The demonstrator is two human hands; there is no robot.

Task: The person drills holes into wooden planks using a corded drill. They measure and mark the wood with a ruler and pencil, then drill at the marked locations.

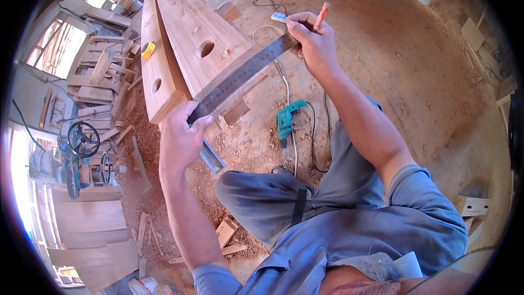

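Observation:
A try square with a dark steel graduated blade (240,76) spans both hands, lying across the near end of a broad wooden board (191,16). My left hand (183,134) is closed on the square's corner, where a silvery stock (212,157) sticks out below. Held by my right hand (314,43) is the blade's far end, and a red pencil (321,16) stands up between its fingers. The board has an oval hole (206,49) through it. Close on its left lies a narrower timber (164,95), also with a hole, carrying a yellow tape measure (148,49).
On the floor lies a teal power drill (287,122) with its cord. A white power strip (279,17) sits beyond my right hand. Wood offcuts (226,232) and shavings are scattered around my legs. Machinery with a black handwheel (83,139) and stacked lumber (98,82) stand at left.

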